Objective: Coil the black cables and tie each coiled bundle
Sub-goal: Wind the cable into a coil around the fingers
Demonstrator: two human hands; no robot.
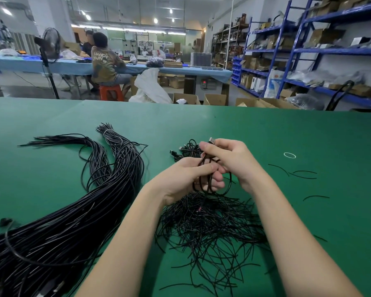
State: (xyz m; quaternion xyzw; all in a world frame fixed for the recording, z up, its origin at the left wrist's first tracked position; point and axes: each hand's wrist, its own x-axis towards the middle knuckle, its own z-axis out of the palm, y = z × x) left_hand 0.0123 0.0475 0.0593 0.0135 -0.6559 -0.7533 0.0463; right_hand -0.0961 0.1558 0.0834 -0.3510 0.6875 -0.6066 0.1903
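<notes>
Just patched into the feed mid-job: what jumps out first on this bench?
Dead centre, the left hand and right hand both grip a half-wound cable coil above the green table. Sweeping in from the lower left is a thick bundle of long black cables, and just below the hands lies a tangled heap of thin black ties.

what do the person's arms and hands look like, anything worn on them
Both arms are bare from the bottom edge of the picture up to the hands: no sleeve shows. The left hand and the right hand wear no gloves, and no watch, bracelet or ring can be seen on them. The fingernails that show are short and unpainted. No markings or tape appear on either forearm.
</notes>
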